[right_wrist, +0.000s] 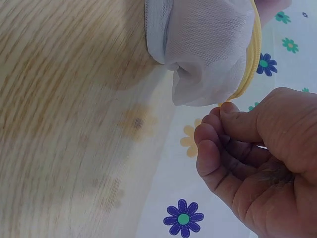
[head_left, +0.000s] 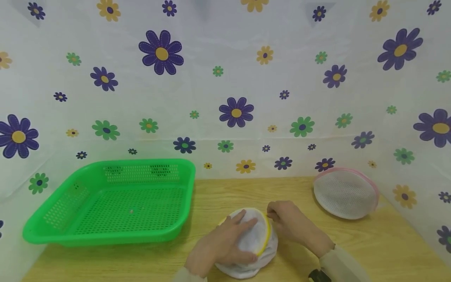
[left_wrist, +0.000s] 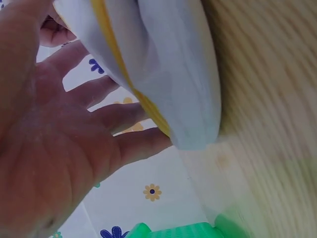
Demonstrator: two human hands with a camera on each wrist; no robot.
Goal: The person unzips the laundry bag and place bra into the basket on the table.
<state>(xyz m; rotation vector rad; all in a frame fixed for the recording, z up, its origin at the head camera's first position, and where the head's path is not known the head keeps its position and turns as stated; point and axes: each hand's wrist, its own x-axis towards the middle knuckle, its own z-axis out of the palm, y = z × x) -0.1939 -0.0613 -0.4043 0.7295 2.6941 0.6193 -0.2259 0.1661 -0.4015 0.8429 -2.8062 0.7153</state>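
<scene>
Resting on the pale wood-grain bench [head_left: 225,192], the soft, rounded white mesh bag [head_left: 251,239] lay beneath your left hand [head_left: 229,241] and just to the left of your right hand [head_left: 289,219]. Both touched it, so neither was clearly nearer. Its thin yellow edging [head_left: 269,234] curved down the right side, the longer run going from the far end toward you, and your right hand met it near that far end. There your thumb and curled fingers pinched the edging, leaving hardly any gap. Your left hand was spread, fingers nearly straight against the bag, seemingly steadying it rather than gripping. The bag looked thin and limp, its yellow-edged face tilted up above crumpled white folds. Whether it held anything inside, you could not tell from these views.
</scene>
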